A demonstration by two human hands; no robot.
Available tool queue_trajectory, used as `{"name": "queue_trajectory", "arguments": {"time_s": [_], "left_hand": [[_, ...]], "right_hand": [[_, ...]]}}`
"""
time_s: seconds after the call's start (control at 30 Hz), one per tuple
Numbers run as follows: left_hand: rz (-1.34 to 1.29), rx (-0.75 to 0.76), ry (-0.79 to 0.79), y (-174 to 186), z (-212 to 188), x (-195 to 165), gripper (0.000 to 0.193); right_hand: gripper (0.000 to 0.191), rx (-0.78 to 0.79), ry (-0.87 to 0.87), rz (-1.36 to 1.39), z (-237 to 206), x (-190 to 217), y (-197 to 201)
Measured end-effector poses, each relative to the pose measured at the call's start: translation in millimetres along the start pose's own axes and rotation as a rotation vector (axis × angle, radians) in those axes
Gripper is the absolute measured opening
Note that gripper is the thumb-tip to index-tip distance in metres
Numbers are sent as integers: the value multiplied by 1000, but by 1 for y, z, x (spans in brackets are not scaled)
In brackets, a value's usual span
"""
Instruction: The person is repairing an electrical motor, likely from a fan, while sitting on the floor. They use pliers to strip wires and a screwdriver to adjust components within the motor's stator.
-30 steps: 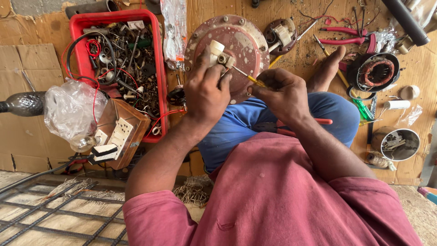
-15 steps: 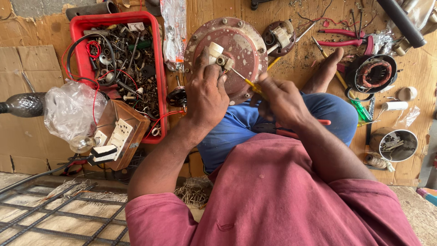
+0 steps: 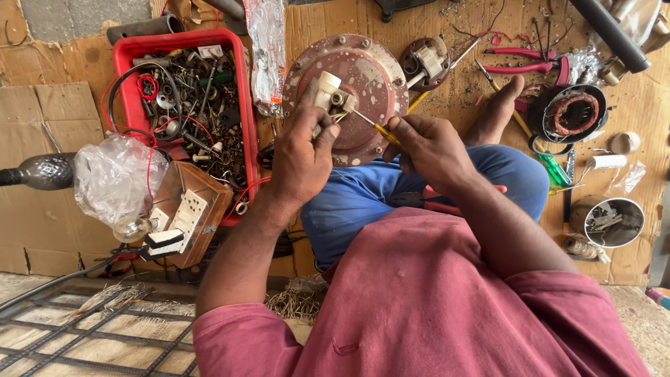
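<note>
My left hand (image 3: 301,152) grips a small cream-white plastic fitting (image 3: 328,91) with short wires at its end, held above a round reddish metal cover (image 3: 366,66). My right hand (image 3: 427,145) holds a thin screwdriver with a yellow handle (image 3: 371,126), and its tip touches the end of the fitting. Both hands are over my lap, above my blue trousers (image 3: 363,199). My bare foot (image 3: 499,112) rests on the cardboard to the right of the cover.
A red tray (image 3: 241,77) full of wires and small metal parts stands at the left. A wooden switch board with a bulb (image 3: 185,213) lies beside a clear plastic bag (image 3: 115,178). Pink-handled pliers (image 3: 520,61), a wound motor coil (image 3: 572,115) and a metal cup (image 3: 614,222) lie at right.
Both hands stay together on the fitting. The screwdriver has shifted slightly against the fitting's end; nothing has been put down or picked up.
</note>
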State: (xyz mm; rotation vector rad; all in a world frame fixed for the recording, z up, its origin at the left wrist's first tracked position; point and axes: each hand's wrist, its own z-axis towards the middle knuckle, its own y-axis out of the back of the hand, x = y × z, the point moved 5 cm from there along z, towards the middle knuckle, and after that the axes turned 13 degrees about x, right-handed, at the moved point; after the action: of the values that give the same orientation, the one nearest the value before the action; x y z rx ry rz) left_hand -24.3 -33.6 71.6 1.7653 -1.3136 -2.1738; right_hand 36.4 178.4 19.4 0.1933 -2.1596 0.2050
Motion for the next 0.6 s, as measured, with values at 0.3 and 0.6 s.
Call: {"name": "queue_trajectory", "arguments": {"time_s": [0.3, 0.6], "left_hand": [[143, -143, -29, -17, 2, 2, 21], [307, -201, -8, -34, 4, 1, 23]], "right_hand": [[33, 15, 20, 41, -2, 5, -2], [30, -15, 156, 100, 0, 6, 2]]}}
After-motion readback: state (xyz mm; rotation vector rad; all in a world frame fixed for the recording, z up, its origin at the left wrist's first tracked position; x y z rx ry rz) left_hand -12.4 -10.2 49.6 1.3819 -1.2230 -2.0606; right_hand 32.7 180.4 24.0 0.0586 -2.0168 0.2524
